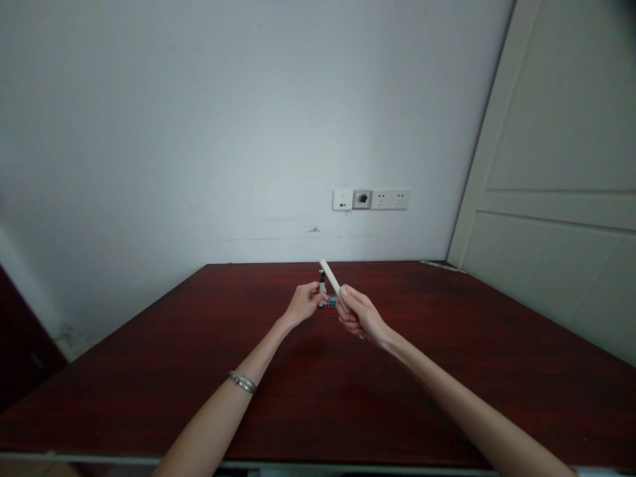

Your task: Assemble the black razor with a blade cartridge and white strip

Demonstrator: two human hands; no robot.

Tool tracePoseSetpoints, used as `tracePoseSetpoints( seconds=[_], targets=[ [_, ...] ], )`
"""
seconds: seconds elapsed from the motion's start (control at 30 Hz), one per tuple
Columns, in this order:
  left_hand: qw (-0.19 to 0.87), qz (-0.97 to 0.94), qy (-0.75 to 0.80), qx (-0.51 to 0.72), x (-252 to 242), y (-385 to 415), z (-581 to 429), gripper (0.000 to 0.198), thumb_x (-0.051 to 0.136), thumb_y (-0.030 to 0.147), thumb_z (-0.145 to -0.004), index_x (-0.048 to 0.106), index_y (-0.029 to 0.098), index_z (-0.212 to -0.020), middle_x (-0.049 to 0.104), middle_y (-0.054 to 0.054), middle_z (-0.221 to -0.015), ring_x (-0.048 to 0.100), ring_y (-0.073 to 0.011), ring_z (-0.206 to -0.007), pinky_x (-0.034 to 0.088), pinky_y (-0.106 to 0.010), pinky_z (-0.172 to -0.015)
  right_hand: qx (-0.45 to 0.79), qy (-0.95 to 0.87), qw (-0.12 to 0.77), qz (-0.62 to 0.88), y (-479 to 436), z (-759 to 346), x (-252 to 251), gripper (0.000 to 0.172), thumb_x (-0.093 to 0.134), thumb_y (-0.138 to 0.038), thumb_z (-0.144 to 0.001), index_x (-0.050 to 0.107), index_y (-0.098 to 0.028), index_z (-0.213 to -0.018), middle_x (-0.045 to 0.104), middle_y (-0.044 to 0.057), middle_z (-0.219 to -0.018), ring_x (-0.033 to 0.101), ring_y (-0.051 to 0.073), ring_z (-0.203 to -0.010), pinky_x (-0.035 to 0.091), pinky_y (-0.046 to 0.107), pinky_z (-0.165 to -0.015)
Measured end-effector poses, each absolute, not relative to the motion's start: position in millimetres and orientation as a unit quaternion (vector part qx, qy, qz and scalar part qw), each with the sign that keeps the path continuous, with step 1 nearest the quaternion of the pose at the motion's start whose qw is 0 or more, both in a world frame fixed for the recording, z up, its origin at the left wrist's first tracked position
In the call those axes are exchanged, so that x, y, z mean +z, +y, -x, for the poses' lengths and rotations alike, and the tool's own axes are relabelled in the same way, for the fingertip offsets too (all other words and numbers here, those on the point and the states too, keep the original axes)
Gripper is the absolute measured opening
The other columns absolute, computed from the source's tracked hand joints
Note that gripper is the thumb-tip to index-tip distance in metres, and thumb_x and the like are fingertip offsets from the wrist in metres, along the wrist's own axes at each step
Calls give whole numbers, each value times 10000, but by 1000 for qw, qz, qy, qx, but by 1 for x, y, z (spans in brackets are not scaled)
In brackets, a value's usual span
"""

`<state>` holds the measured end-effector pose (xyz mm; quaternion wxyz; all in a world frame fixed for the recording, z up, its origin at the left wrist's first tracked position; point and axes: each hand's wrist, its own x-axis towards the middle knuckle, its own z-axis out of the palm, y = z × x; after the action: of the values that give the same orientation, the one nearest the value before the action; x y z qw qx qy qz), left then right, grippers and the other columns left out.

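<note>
My left hand (304, 305) is closed in a pinch around a slim pen-like thing (322, 285), black at the top and pale lower down. It stands nearly upright between my fingertips; its exact kind is too small to tell. A long white stick-like thing (330, 275) is in the closed fingers of my right hand (360, 315). It leans up and to the left, its upper end close to the top of the pen-like thing. Between my hands, a small clear box-like thing (332, 301) with teal in it shows just behind; my fingers partly hide it.
A dark red-brown wooden table (209, 344) spreads beneath my arms and meets a white wall (278, 132). Sockets and switches (390, 199) sit low on that wall. A thin flat strip (442, 266) lies at the table's back right edge, beside a pale panelled door (551, 199).
</note>
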<state>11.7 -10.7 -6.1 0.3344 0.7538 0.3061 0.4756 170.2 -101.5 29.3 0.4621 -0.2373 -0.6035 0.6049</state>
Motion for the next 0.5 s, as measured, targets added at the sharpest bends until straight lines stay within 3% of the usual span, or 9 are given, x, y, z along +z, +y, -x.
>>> tracePoseSetpoints(
  seconds=[0.17, 0.3, 0.37, 0.43, 0.5],
  targets=[
    [309, -750, 327, 485, -9, -9, -12, 53, 506, 170, -744, 536, 131, -764, 605, -18, -665, 593, -126, -609, 469, -240, -601, 494, -683, 474, 256, -91, -189, 58, 288, 407, -481, -835, 388, -207, -749, 346, -90, -507, 239, 31, -308, 172, 151, -280],
    [239, -774, 342, 476, -6, -10, -9, 61, 492, 168, -751, 547, 145, -765, 622, -19, -685, 593, -135, -650, 450, -239, -639, 317, -754, 477, 321, -77, -202, 57, 256, 448, -416, -830, 495, -176, -755, 435, -54, -542, 392, 59, -425, 324, 180, -405],
    [215, -782, 346, 473, -5, -11, -8, 65, 488, 167, -752, 550, 147, -760, 625, -18, -695, 587, -135, -655, 441, -233, -641, 239, -776, 473, 342, -72, -207, 52, 239, 460, -361, -834, 567, -163, -914, 477, -43, -554, 436, 78, -494, 372, 198, -495],
    [202, -787, 346, 470, -5, -11, -8, 74, 480, 166, -755, 552, 147, -753, 622, -16, -695, 579, -133, -650, 436, -230, -637, 192, -782, 476, 354, -71, -211, 47, 342, 430, -311, -850, 524, -165, -1144, 521, -35, -570, 464, 91, -528, 398, 213, -550],
    [198, -790, 347, 466, -5, -10, -7, 81, 477, 165, -755, 555, 144, -748, 620, -15, -690, 574, -132, -646, 434, -228, -637, 167, -801, 455, 352, -72, -212, 46, 404, 390, -262, -858, 472, -182, -1246, 583, -16, -630, 500, 101, -559, 426, 230, -592]
  ],
)
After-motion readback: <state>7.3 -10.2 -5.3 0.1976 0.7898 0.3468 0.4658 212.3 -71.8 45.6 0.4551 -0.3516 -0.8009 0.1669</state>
